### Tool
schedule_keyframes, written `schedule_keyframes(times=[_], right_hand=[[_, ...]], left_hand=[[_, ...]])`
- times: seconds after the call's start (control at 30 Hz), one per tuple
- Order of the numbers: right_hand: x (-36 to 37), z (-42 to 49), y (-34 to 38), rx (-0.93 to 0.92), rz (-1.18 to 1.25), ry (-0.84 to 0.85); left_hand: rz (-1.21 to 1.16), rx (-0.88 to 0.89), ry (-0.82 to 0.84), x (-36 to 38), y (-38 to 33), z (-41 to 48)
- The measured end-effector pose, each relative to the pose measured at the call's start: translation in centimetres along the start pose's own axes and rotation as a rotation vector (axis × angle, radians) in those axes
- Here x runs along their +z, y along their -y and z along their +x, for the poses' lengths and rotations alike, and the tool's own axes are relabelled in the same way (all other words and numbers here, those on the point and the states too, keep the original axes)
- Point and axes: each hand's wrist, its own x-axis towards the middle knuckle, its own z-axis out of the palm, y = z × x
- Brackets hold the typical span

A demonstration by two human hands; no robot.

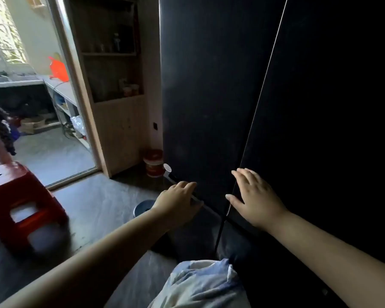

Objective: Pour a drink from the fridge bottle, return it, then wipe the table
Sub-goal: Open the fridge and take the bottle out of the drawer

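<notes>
left hand curls its fingers over the lower edge of the left fridge door. right hand lies flat on the right fridge door, fingers straight. hands apart. bottle not in view, presumably inside. recommended: pull steadily from the edge, bracing with the flat palm.

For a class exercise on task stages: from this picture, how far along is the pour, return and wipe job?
Done: nothing confirmable; no bottle, glass, cloth or table shows. In hand: the left hand grips the lower edge of the fridge's left door, and the right hand lies flat on the right door. Left: whether this is fetching or returning cannot be told; the wipe probably remains.
</notes>
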Motion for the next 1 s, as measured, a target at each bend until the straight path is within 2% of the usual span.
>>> schedule_keyframes(times=[0.23, 0.4, 0.5, 0.7, 0.83, 1.0], right_hand=[[4.5, 8.3, -1.8, 0.026, -0.259, -0.09], [7.5, 10.8, -2.8, -0.118, -0.566, -0.143], [9.0, 11.2, -3.5, -0.072, -0.684, -0.116], [10.5, 11.2, -5.8, -0.062, -0.823, -0.05], [11.0, 11.3, -7.0, -0.106, -0.846, -0.079], [11.4, 11.3, -8.1, -0.165, -0.902, -0.115]], left_hand=[[-0.161, 0.084, 0.107, 4.3, 6.3, 11.2], [-0.521, 0.005, 0.282, 9.0, 9.7, 15.6], [-0.883, -0.172, 0.396, 11.9, 10.4, 16.3], [-1.71, -0.758, 0.628, 18.0, 9.1, 16.4], [-2.046, -1.011, 0.545, 22.1, 7.5, 17.1], [-2.216, -1.161, 0.333, 25.0, 5.2, 17.8]])
